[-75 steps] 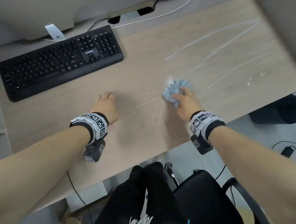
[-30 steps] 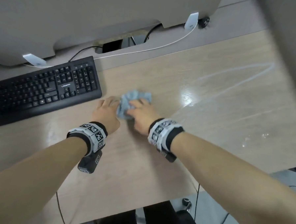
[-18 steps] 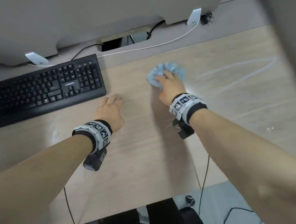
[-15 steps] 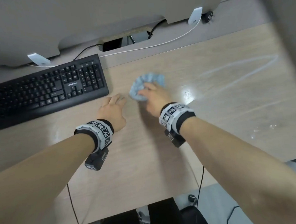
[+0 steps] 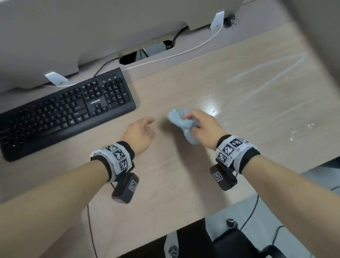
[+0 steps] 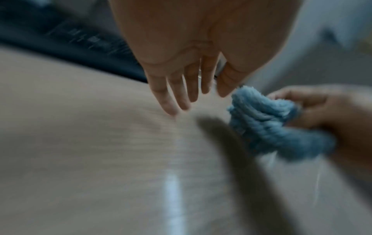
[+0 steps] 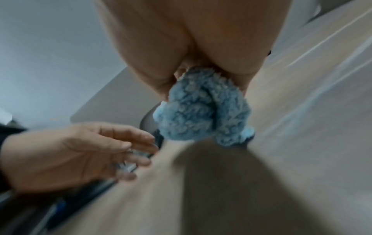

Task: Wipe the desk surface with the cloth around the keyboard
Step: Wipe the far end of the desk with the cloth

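A fluffy light-blue cloth [image 5: 182, 123] is bunched in my right hand [image 5: 199, 128], which grips it just above the pale wooden desk [image 5: 181, 188], right of the black keyboard [image 5: 61, 111]. The right wrist view shows the cloth [image 7: 203, 114] hanging from my curled fingers, lifted off the wood. My left hand [image 5: 140, 132] hovers between keyboard and cloth with straight, relaxed fingers [image 6: 177, 95] and holds nothing. In the left wrist view the cloth [image 6: 271, 125] sits just right of my left fingertips.
Wet streaks and drops [image 5: 266, 74] mark the desk's right half. A grey partition [image 5: 91, 26] with cable cut-outs, a white cable [image 5: 179, 54] and white clips runs along the back. A black chair [image 5: 237, 250] and floor cables lie below the front edge.
My right hand wiped the cloth back and forth beside the keyboard, then drew back toward me and raised it off the desk. My left hand lifted off the wood and opened.
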A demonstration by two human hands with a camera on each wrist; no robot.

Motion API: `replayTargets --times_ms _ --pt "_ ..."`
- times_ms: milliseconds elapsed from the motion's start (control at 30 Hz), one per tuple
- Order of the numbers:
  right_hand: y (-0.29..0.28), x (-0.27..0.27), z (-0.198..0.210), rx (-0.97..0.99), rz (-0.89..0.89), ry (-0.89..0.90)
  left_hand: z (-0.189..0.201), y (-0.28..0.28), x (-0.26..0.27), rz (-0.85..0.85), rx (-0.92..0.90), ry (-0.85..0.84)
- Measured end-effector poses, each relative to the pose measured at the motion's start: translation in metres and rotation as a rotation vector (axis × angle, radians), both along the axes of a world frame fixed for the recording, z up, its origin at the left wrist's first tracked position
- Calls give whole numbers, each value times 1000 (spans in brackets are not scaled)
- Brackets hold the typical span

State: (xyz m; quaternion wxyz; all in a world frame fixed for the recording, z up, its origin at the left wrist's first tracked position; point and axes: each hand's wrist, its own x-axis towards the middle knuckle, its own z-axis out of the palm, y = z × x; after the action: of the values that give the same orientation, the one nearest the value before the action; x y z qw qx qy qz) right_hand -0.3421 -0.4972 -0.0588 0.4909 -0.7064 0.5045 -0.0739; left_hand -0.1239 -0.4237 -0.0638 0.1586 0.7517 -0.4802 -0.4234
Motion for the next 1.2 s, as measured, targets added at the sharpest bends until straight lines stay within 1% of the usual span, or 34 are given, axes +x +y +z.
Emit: replayTargets --times_ms 33,67,133,167,200,267,333,367,400,467,500,533,567,600,700,733,800,900,1033,1133,1200 --pt "-1 14 6 56 -51 -58 7 -1 1 132 24 192" --pt "0 28 12 99 -93 -111 16 -3 0 228 57 390" --pt "7 52 21 169 -135 -174 29 -5 2 266 104 681" --pt "12 62 25 222 -142 -205 32 -5 4 274 113 791" --pt "15 69 28 292 -165 -245 34 -4 6 288 121 863" --pt "20 75 31 477 -254 -353 33 -2 14 323 130 879" --pt "22 72 32 623 -327 -431 28 2 23 311 122 806" --pt "22 70 30 638 -322 -412 26 3 28 271 95 709" --pt "22 66 27 596 -280 -344 24 4 34 206 44 538" --pt "23 54 16 394 -129 -136 18 -1 44 79 -80 88" --pt "25 49 12 295 -51 -50 17 -5 49 54 -143 -100" --pt "28 42 8 223 12 15 15 -11 53 35 -193 -200" --pt "31 36 5 169 56 70 10 -16 56 -8 -216 -237" --pt "35 29 2 113 91 127 2 -22 57 -86 -195 -259" --pt "48 3 -8 -122 135 272 -24 -30 42 -381 -9 -391" --pt "51 -9 -12 -181 119 312 -30 -32 35 -435 37 -443" --pt "54 -39 -18 -244 54 404 -34 -40 20 -474 77 -517" --pt "54 -87 -23 -239 -87 535 -32 -53 -6 -524 67 -570" --pt "59 -137 -29 -173 -220 633 -32 -65 -69 -659 0 -530" --pt "69 -162 -32 -153 -199 627 -28 -41 -130 -901 9 -471" --pt "75 -171 -33 -179 -154 599 -28 -15 -153 -1061 26 -446"
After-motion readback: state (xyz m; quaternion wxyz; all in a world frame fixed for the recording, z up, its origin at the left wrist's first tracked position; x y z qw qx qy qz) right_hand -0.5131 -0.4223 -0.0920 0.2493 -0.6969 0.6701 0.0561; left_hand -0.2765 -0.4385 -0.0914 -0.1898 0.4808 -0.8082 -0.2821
